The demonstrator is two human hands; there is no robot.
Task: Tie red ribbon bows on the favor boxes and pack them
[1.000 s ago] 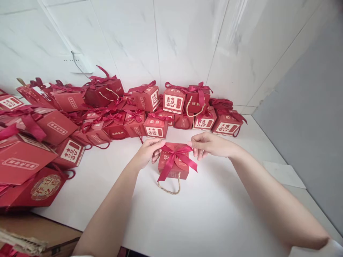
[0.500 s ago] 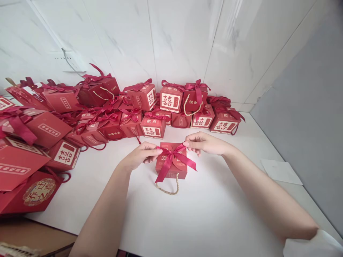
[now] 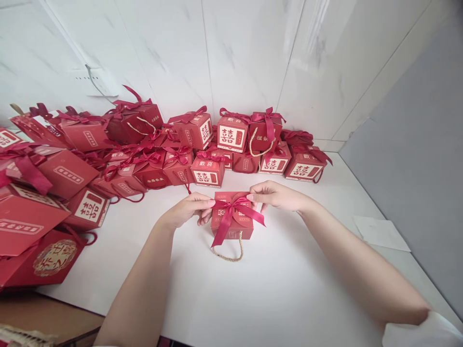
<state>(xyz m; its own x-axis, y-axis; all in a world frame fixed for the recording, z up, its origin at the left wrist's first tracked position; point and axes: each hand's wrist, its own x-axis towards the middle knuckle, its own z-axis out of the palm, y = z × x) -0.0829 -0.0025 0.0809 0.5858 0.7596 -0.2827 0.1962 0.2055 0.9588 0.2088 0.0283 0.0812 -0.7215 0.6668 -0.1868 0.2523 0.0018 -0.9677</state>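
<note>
A small red gift box (image 3: 235, 230) with a tan rope handle (image 3: 227, 252) stands on the white table (image 3: 275, 289) in front of me. A dark red ribbon bow (image 3: 235, 212) lies across its top. My left hand (image 3: 190, 209) pinches the bow's left loop at the box's left edge. My right hand (image 3: 275, 195) pinches the right loop at the box's far right corner. Both hands have their fingers closed on the ribbon.
Several finished red boxes with bows (image 3: 231, 140) are stacked along the back wall and piled at the left (image 3: 54, 168). A large red bag (image 3: 50, 258) lies at the left edge. A white sheet of paper (image 3: 381, 231) rests at the right, by the grey wall.
My hands have moved slightly closer to the box, still pinching the bow's loops. The box has stayed in place.
</note>
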